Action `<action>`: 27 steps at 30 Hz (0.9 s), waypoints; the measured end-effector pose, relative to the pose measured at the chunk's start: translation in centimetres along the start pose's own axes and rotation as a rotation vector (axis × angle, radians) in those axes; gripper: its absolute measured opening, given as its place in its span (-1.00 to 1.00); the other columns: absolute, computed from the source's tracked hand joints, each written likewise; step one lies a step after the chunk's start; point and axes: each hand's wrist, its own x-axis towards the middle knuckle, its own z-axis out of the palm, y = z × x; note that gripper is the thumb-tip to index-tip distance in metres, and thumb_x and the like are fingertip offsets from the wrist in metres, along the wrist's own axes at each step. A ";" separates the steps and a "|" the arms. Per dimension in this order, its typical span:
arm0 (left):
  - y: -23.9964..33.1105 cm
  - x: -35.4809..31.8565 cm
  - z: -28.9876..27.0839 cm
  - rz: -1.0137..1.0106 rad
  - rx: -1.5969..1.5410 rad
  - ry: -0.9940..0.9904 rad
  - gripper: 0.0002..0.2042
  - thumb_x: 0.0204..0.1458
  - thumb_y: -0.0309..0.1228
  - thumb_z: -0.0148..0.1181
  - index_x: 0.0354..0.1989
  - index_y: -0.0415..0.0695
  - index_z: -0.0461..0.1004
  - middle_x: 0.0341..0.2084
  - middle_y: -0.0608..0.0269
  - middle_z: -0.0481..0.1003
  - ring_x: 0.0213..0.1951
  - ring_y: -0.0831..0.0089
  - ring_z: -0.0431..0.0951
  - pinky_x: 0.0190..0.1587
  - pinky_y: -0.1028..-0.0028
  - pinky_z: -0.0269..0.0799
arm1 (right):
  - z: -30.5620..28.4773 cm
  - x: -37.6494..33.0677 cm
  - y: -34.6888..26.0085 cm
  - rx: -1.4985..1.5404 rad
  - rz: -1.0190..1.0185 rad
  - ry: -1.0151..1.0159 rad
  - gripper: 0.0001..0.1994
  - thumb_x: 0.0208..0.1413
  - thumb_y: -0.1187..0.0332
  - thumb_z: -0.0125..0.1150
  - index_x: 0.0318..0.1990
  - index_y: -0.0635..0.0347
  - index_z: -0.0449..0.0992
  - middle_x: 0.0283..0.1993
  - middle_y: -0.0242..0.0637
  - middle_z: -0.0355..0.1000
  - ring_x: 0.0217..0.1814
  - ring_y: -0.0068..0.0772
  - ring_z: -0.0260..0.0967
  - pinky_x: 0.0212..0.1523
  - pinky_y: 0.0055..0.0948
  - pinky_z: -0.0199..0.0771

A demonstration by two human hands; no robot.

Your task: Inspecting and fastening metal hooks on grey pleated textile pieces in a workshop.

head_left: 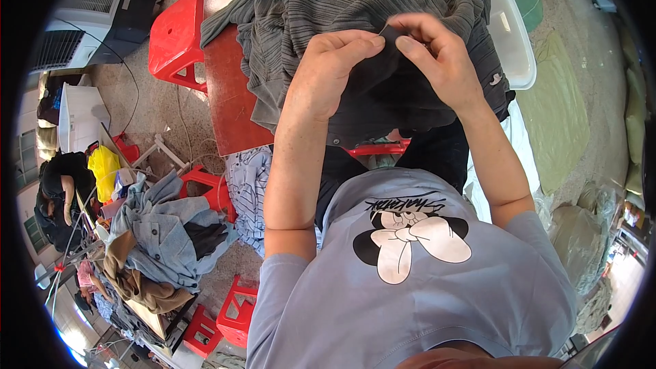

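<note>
Both hands are raised over a heap of dark grey ribbed garments (328, 3) piled on a red-brown tabletop. Thumb and fingers of my left hand (326, 65) pinch the edge of a black garment (403, 99). A short distance to the right, my right hand (444, 61) grips the same edge, its fingers curled and a little blurred. Between the fingertips a small corner of dark cloth stands up. The rest of this garment hangs down toward my lap, with a button (336, 141) near its lower edge. Any small item inside the fingers is hidden.
The red-brown table (232, 116) ends at my left, beside a red stool (176, 41). A white plastic tub (512, 34) borders the pile on the right. More clothes (167, 225), red stools (236, 311) and another person (61, 191) are at the left.
</note>
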 end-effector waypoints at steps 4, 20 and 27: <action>1.2 -0.2 -0.5 0.013 0.110 -0.042 -0.75 0.11 -0.44 0.27 -0.10 -0.36 0.63 -0.29 0.22 0.64 -0.20 0.58 0.57 -0.06 0.60 0.41 | -0.9 1.4 -0.3 0.005 0.079 0.006 -0.80 0.30 0.29 0.26 -0.24 0.26 0.56 -0.43 -0.60 0.39 -0.39 -0.80 0.21 -0.34 -0.68 0.23; 0.8 0.4 -0.1 -0.016 -0.066 -0.075 -0.82 0.10 -0.47 0.30 -0.17 -0.27 0.65 -0.32 0.28 0.66 -0.24 0.57 0.59 -0.01 0.57 0.38 | -1.3 0.5 -0.7 -0.482 -0.351 0.239 -0.80 0.30 0.31 0.19 -0.05 0.20 0.46 -0.30 -0.24 0.56 -0.29 -0.23 0.57 -0.24 -0.37 0.54; 0.6 0.4 0.1 0.019 -0.054 -0.071 -0.85 0.11 -0.48 0.28 -0.20 -0.27 0.65 -0.32 0.27 0.66 -0.24 0.58 0.59 -0.03 0.58 0.40 | -0.2 -0.3 -0.7 -0.649 -0.449 0.162 -0.81 0.18 0.37 0.33 -0.13 0.16 0.47 -0.35 -0.30 0.50 -0.41 -0.26 0.52 -0.42 -0.38 0.48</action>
